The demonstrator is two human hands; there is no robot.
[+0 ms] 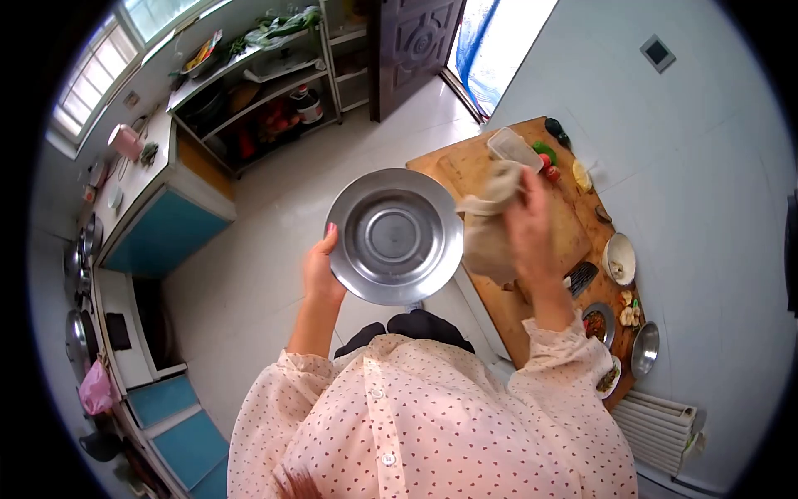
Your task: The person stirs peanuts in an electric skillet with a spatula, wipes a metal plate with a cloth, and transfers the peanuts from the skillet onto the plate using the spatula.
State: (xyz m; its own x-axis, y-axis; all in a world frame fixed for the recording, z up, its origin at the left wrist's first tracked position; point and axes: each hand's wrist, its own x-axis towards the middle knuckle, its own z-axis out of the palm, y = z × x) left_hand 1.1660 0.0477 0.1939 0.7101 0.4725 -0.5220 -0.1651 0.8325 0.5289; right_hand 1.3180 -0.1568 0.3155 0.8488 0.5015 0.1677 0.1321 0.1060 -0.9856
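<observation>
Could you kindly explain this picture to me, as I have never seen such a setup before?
Certainly. There is no machine here: a person works with two bare hands, and the single picture comes from a camera worn on the head, looking forward and down. The left hand grips the rim of a metal dish, held above the floor. The right hand, blurred, holds a tan cloth beside it. On the wooden table are a clear box, a spatula, a white bowl and garlic, among other things.
</observation>
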